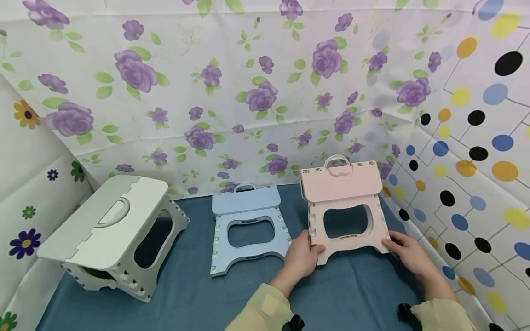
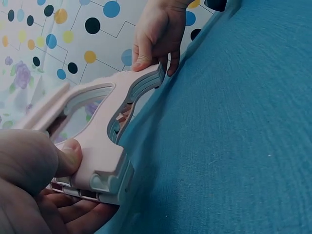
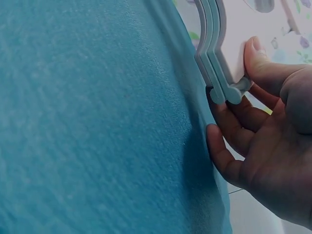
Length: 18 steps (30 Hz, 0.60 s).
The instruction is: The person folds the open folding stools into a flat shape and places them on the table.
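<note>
A pink folding stool, folded flat with its handle loop at the far end, is held between both hands at the right of the head view. My left hand grips its near left leg corner, thumb on the upper face and fingers underneath, as the left wrist view shows. At the near right corner, my right hand pinches the other leg. The right wrist view has the thumb on the face of the pink stool and fingers behind its layered edge. Just left of it lies a folded blue stool.
An unfolded grey-white stool stands at the left. Blue cloth covers the table. A purple-flowered curtain hangs behind, and a dotted sheet borders the right side.
</note>
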Available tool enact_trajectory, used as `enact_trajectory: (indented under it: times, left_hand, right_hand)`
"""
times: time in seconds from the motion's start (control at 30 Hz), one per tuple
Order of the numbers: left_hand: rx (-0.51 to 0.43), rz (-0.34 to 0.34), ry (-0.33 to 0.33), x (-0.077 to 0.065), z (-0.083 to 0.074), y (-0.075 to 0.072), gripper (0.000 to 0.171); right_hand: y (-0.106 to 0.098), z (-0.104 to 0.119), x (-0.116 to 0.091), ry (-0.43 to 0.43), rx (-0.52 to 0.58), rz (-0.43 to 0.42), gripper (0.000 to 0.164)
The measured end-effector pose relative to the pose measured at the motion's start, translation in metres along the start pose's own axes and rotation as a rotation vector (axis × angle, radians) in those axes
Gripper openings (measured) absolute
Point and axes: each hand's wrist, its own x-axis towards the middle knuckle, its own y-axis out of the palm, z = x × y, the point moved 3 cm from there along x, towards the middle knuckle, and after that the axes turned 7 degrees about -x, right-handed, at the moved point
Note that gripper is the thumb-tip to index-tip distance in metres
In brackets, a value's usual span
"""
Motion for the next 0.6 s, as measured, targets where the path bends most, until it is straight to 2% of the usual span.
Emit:
enact_trajectory:
  times: [0.07,0.3,0.47,0.6]
  left_hand:
    - [-0.014,0.006,0.005,0.002,0.000,0.000,0.040]
    - [-0.088,0.032,-0.051,0.010,0.006,-0.002,0.036]
    - [-0.112,0.040,-0.090,0.013,0.008,-0.004,0.037]
    - [-0.094,0.070,-0.119,0.014,0.010,-0.006,0.034]
  right_hand:
    - [-0.002,0.000,-0.001,0.022,-0.019,0.016,0.070]
    - [-0.001,0.000,0.003,0.092,-0.037,0.104,0.082]
    - [-0.001,0.003,0.009,0.098,-0.038,0.112,0.083]
    - [0.000,0.003,0.009,0.125,-0.042,0.118,0.087]
